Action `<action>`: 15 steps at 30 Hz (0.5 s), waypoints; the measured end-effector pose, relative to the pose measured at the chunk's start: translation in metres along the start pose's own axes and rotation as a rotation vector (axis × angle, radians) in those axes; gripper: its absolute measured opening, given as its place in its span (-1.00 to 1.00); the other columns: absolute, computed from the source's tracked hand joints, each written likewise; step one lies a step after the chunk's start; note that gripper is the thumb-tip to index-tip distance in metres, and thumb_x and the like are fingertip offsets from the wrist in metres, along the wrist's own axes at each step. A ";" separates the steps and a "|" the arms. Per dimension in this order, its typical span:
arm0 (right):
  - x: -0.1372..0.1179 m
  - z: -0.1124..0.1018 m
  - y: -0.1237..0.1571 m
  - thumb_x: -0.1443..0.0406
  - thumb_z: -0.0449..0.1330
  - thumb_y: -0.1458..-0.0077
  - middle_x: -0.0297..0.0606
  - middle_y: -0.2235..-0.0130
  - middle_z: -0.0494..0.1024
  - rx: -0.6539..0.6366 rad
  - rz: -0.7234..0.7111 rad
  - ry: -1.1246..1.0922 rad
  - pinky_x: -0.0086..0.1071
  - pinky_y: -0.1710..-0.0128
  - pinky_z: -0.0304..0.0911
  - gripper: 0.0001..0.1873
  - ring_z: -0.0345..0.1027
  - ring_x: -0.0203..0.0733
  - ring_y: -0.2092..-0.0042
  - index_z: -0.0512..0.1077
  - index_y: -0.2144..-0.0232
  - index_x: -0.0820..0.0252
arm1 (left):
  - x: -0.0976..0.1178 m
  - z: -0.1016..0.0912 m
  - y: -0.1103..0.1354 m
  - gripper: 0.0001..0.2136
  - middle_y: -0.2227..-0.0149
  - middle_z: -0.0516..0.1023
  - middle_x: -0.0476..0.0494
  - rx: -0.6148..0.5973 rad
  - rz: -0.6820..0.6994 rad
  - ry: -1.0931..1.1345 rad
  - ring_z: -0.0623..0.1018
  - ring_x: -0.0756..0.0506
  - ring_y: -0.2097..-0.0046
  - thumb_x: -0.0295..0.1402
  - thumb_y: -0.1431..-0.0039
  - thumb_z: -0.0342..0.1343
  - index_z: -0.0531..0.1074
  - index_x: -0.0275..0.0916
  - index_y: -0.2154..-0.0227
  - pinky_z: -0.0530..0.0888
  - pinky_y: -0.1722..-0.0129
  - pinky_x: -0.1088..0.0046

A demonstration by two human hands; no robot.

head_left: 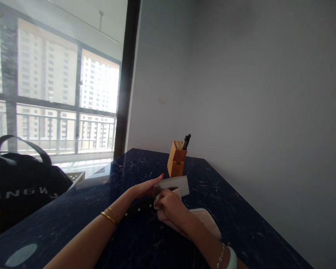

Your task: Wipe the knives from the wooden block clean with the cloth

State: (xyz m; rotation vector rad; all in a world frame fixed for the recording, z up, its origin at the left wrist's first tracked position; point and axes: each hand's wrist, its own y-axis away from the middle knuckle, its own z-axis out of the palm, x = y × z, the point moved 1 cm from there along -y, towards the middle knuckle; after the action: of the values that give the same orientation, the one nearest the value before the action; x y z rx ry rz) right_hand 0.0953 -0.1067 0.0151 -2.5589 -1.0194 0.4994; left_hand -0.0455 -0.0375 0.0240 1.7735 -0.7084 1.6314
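A black-handled cleaver (140, 209) with riveted scales lies across the dark blue counter, its broad pale blade (175, 185) tilted up and smeared with a dark patch. My left hand (141, 188) lies along the handle and the blade's top edge, fingers stretched out. My right hand (168, 205) presses a pink cloth (204, 220) against the blade and hides its lower part. The cloth trails down past my right wrist onto the counter.
A wooden knife block (177, 158) holding a black knife handle (186, 142) stands just beyond the blade, near the wall (240, 93). The dark marble counter (221, 190) ends at that wall. A black bag (16, 183) sits at the left, by a large window (56, 93).
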 end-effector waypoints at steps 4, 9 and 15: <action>-0.004 -0.006 -0.001 0.42 0.05 -0.06 -0.31 0.29 0.45 0.039 0.046 0.002 -0.47 0.20 0.11 -0.77 0.24 -0.29 0.23 0.50 0.38 0.14 | 0.002 0.002 0.001 -0.42 0.36 0.51 -0.15 -0.007 -0.012 0.093 0.45 -0.13 0.28 0.13 -0.02 -0.16 0.47 -0.31 0.34 0.32 0.28 0.40; -0.008 -0.009 -0.001 0.45 0.04 -0.05 -0.32 0.29 0.45 0.016 0.088 -0.029 -0.47 0.20 0.12 -0.74 0.24 -0.28 0.22 0.51 0.38 0.11 | 0.001 0.004 0.001 -0.44 0.37 0.51 -0.15 -0.011 -0.012 0.106 0.45 -0.13 0.30 0.12 -0.03 -0.15 0.48 -0.32 0.36 0.33 0.27 0.38; -0.008 -0.009 0.000 0.41 0.04 -0.06 -0.32 0.29 0.45 0.018 0.080 -0.014 -0.45 0.20 0.12 -0.76 0.25 -0.27 0.22 0.50 0.36 0.11 | 0.002 0.003 0.001 -0.45 0.39 0.50 -0.15 0.003 -0.017 0.099 0.45 -0.12 0.33 0.12 -0.03 -0.14 0.48 -0.31 0.35 0.33 0.30 0.39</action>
State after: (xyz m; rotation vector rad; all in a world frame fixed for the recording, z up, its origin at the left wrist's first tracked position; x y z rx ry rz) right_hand 0.0943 -0.1141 0.0245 -2.5914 -0.9156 0.5458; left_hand -0.0439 -0.0405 0.0259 1.6832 -0.6443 1.6969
